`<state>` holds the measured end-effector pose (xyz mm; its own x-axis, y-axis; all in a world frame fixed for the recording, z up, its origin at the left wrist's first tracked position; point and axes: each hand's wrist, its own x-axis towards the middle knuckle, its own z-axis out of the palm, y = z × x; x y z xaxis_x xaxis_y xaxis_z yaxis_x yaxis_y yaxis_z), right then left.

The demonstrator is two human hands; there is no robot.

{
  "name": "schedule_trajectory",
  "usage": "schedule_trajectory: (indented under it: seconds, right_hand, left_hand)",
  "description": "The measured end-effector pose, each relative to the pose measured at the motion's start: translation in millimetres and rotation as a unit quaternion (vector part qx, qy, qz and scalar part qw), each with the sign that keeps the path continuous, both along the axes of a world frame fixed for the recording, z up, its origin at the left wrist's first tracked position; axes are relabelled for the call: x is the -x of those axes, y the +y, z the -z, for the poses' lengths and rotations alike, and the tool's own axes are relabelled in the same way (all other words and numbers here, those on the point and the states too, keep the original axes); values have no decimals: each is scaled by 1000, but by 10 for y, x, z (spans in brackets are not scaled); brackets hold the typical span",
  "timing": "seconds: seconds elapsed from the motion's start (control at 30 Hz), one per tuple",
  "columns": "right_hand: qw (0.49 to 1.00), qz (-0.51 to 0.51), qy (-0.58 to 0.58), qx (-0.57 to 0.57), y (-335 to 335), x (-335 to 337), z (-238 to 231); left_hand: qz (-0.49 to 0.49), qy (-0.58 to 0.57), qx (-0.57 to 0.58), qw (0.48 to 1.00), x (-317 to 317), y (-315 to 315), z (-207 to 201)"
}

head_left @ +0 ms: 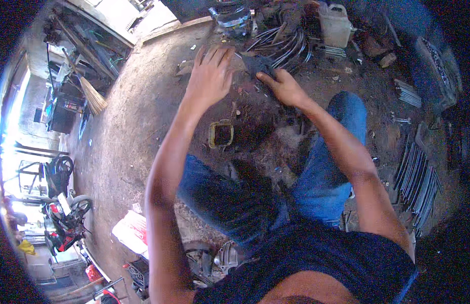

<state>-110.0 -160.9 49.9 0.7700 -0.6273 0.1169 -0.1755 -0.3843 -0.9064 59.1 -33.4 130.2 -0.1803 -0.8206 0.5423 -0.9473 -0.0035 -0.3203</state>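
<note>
My left hand [210, 75] reaches out over the ground with its fingers stretched and lying flat. Beneath and around it shows a tan, flat-looking piece [186, 67] whose kind I cannot make out. To its right, my right hand [286, 89] grips a dark, flat piece [258, 66], with the thumb laid along its near side and the other fingers hidden. Between my knees and hands sits a small square tub [211, 136] with a yellowish rim and a dark inside.
Curved cables or rods [280, 43] and a pale jerrycan [334, 26] lie ahead. Thin metal rods [418, 185] are spread at right. A broom [91, 95] and motorcycle [65, 220] stand left. Near my left arm are a white-and-red sheet [131, 230] and a metal part [227, 256].
</note>
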Motion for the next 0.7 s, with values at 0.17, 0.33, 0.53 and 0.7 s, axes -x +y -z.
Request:
schedule_trajectory:
  seconds: [0.17,0.33,0.53,0.7]
  right_hand:
    - [995,-80,-41,-33,94,127,-106]
    - [995,-92,-28,-14,189,224,-173]
    - [993,-98,-48,36,249,237,-216]
    - [977,-80,-69,186,319,336,-263]
  left_hand:
    - [42,28,-139,989,-128,-138,-207]
    - [4,134,-170,976,-33,-282,-125]
    - [1,108,-78,991,-135,-209,78]
    - [-92,103,-44,989,-289,45,-99]
